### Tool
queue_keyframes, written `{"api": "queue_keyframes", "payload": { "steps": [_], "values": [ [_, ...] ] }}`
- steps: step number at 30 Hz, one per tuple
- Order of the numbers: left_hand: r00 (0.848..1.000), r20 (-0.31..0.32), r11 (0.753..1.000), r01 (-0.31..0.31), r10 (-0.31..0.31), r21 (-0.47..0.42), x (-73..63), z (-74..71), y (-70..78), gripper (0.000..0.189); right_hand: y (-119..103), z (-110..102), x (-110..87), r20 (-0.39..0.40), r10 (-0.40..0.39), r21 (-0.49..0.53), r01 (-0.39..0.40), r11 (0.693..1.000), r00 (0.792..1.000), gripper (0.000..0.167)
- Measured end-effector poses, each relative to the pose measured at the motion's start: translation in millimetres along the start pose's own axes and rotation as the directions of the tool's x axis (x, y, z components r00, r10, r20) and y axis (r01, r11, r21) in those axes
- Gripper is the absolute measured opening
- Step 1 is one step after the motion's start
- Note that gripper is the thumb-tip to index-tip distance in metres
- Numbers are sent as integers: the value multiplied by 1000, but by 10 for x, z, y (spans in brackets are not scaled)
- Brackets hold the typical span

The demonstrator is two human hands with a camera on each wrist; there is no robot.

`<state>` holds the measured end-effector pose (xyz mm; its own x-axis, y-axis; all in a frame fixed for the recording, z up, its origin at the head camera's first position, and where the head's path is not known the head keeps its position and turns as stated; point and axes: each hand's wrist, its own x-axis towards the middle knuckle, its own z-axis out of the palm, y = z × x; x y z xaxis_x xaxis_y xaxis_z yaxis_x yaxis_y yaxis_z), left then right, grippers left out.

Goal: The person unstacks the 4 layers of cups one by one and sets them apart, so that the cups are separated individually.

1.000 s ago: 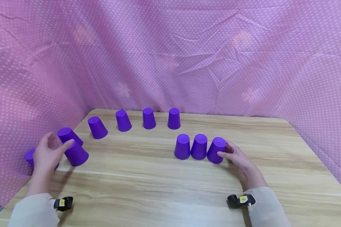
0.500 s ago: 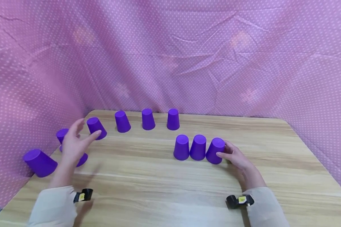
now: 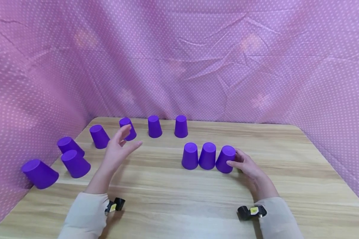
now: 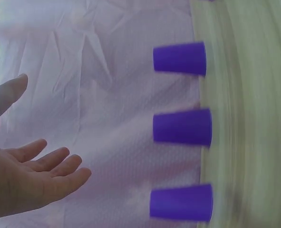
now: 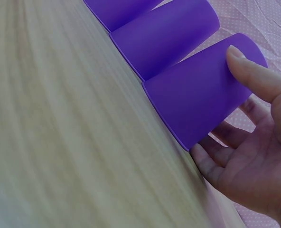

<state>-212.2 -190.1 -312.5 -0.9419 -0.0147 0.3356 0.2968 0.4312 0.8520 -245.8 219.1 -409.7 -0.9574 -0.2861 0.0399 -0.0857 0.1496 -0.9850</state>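
Note:
Three upside-down purple plastic cups stand side by side in a short row at mid-table. My right hand [image 3: 249,167] holds the rightmost cup [image 3: 225,159], thumb on the near side and fingers behind it. In the right wrist view, this cup's rim sits on the table, close against the middle cup [image 5: 164,40]. My left hand [image 3: 117,153] hovers empty over the table, left of that row, with thumb and fingers spread apart. Behind its fingertips stands another cup [image 3: 128,130], partly covered. The left wrist view shows the empty palm and a cup [image 4: 182,127] well apart from it.
More upturned purple cups curve along the back and left of the wooden table [image 3: 161,199], including a back-row cup [image 3: 180,126] and a far-left cup [image 3: 40,174] near the edge. A pink dotted curtain [image 3: 179,59] hangs around the back and sides.
My left hand has moved right, away from the left-hand cups, leaving the one it was beside standing. My right hand stays on its cup.

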Motion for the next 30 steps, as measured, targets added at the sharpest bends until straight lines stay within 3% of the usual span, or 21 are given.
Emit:
{"api": "queue_keyframes", "payload": {
  "steps": [5, 14, 30],
  "values": [
    [999, 51, 999, 6, -3, -53, 33, 227, 4, 71, 3, 0, -1, -7, 8, -2, -8, 1000, 1000, 64],
    [997, 71, 986, 24, -13, -166, 102, 604, 2, 65, 4, 3, -3, -2, 11, 1, -11, 1000, 1000, 64],
    [976, 216, 983, 48, -9, -175, 123, 1213, -89, 67, 11, 1, -8, -1, 12, -12, -12, 1000, 1000, 63]
  ]
}}
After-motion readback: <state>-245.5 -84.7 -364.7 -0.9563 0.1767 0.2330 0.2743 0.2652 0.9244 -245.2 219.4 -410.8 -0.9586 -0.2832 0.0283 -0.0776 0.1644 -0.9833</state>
